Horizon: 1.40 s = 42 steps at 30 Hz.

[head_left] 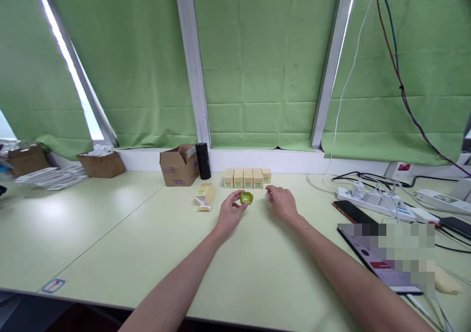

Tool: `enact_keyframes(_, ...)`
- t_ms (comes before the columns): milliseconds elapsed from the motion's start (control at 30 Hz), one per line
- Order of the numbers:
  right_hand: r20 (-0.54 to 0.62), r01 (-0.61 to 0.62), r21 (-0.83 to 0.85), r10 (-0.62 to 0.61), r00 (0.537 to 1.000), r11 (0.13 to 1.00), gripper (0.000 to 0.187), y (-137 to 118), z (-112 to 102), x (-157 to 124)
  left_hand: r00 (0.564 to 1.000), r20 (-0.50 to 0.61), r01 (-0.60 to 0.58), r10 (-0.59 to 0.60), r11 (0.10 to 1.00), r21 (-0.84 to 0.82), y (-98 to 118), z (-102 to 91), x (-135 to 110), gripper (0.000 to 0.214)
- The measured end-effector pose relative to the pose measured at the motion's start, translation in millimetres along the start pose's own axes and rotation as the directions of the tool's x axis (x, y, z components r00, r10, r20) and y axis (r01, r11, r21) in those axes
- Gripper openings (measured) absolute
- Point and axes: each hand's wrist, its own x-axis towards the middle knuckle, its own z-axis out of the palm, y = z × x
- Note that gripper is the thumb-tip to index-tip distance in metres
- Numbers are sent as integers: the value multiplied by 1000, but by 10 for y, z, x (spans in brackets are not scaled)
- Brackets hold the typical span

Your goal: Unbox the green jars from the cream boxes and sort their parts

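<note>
Between the thumb and fingers of my left hand (231, 210) is a small olive-green cup-like piece (246, 198), its hollow side facing me. My right hand (282, 202) is a short way to the right, fingers closed around a small whitish object (268, 195) that they mostly cover. What kind of object it is, I cannot make out. An opened small cardboard box (205, 196) lies tilted on the table left of my left hand, its flaps spread. Behind both hands stands a row of several small tan boxes (243, 179) with green labels.
A large cardboard carton (179, 166) and a black bottle (203, 161) stand at the back. To the right are a power strip (375, 203) with tangled cables, a phone (353, 214) and a tablet (379, 263). Stacked white papers (55, 177) lie far left beside another carton (102, 164).
</note>
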Motion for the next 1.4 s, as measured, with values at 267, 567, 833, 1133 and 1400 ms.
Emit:
enact_keyframes(267,55,21,-62,-18,998,998,52,-21,152,-54,1000,-1,5,-5,1000,-23,-16,14,-1,41)
enact_keyframes(567,-133,49,13,-47,990,999,51,-97,-39,-125,1000,8,2,-1,999,-42,-17,20,7,42)
enact_keyframes(833,-238,64,438,47,970,896,39,-479,-137,-417,998,32,-43,48,990,-133,138,57,-44,42)
enact_keyframes(1133,-349,236,526,-46,936,817,58,-619,16,-555,992,125,29,-2,977,-211,223,116,-105,46)
enact_keyframes(1400,-381,188,510,24,924,839,46,-652,-3,-574,948,312,152,-64,952,-264,180,163,-162,46)
